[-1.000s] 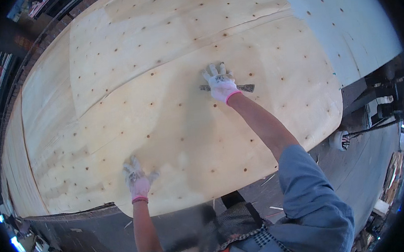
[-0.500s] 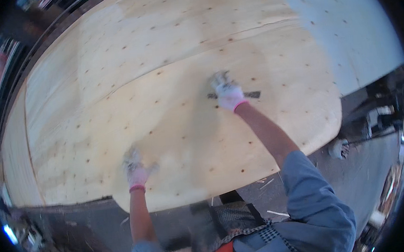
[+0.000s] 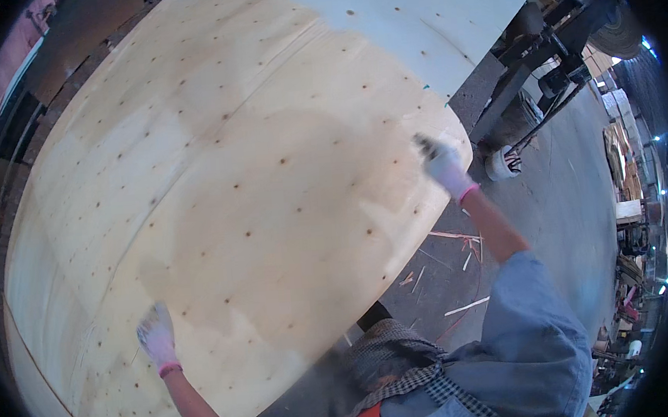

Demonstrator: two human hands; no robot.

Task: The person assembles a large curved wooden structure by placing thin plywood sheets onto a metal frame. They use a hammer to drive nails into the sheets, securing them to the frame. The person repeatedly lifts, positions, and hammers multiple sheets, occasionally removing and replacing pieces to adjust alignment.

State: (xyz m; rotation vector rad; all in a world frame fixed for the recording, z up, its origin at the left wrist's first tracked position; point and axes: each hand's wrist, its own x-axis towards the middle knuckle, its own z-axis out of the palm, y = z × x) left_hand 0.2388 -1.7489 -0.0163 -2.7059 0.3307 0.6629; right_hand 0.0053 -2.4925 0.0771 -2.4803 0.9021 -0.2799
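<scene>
A broad, pale wood veneer sheet (image 3: 271, 190) with small dark knots spreads before me. My left hand (image 3: 157, 338), in a whitish glove with a pink cuff, lies on the sheet at its near left, fingers stretched forward and nothing seen in them. Close to the right edge, my right hand (image 3: 447, 171), gloved alike, has its fingers closed. A dark piece (image 3: 425, 145) shows at those fingertips; it looks like the end of a dark flat strip, but blur hides its kind.
A bluish-lit sheet part (image 3: 413, 17) extends at the far right. Beyond the edge are a dark machine frame (image 3: 563, 53) and a white bucket (image 3: 503, 164). Wood scraps (image 3: 466, 306) litter the grey floor (image 3: 558, 200). Stacked boards (image 3: 623, 157) stand far right.
The view has swung right, showing more floor and machinery. My right hand has come to the sheet's right edge, and the dark strip no longer shows on both sides of it.
</scene>
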